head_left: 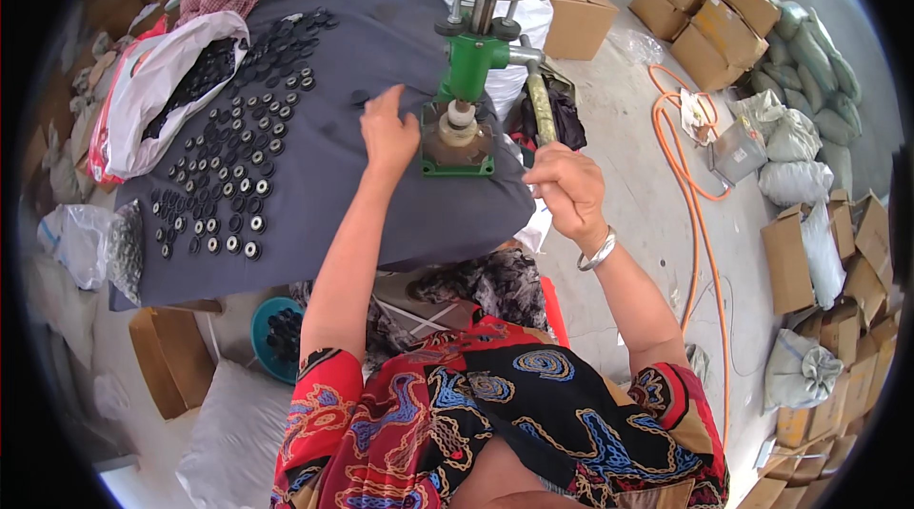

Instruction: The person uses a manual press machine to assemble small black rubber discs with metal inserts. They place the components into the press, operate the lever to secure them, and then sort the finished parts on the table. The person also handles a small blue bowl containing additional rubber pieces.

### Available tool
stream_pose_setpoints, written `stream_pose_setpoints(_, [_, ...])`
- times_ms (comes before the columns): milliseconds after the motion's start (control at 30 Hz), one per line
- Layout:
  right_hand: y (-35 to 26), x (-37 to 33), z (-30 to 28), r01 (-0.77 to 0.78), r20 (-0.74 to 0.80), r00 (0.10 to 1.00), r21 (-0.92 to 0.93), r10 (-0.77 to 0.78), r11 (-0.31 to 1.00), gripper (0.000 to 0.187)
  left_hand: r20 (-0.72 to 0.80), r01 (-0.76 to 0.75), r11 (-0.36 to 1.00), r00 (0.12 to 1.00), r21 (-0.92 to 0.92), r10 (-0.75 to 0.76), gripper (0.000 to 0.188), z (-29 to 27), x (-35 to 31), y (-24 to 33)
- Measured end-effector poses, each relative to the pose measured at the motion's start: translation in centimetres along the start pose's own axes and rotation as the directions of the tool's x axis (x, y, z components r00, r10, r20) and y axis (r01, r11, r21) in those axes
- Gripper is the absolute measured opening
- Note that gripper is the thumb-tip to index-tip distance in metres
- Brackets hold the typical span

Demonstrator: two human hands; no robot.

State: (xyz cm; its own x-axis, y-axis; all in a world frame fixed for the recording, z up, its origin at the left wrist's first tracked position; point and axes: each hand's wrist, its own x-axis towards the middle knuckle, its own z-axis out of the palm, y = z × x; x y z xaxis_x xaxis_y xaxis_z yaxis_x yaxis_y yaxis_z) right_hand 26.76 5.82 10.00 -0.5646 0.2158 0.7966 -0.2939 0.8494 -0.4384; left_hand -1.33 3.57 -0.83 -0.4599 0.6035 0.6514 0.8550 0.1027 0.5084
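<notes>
As the green press (468, 71) stands upright on the dark cloth (409, 214), toward the 3 o'clock edge, my right hand (568, 187) is wrapped around its lever (543, 104), fingers curled together, at 4 o'clock from the base (457, 168). At 10 o'clock from that base, my left hand (390, 133) has its thumb apart from the fingers; whether they touch the dark disc (360, 97) just beyond, I cannot tell. Farther out at 9 o'clock, black discs (238, 142), many with pale centres, spread beside a gaping white bag (152, 85). A teal basin (257, 336) of black parts (285, 333) sits at 7 o'clock; an orange hose (657, 114) loops at 3 o'clock.
</notes>
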Motion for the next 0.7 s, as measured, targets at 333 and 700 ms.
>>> stream_pose_setpoints(333, [-2.5,5.1,-2.6,-0.33,0.109,0.941,0.079,0.321,0.941,0.014,0.24,-0.014,0.89,0.965,0.456,-0.108,0.04,-1.4,1.6,-8.8])
stream_pose_setpoints(700, [-0.8,15.7,-6.6,-0.474,0.129,0.877,0.384,0.462,0.792,0.023,0.109,0.151,0.939,0.975,0.31,-0.193,0.036,-1.9,1.7,-6.5])
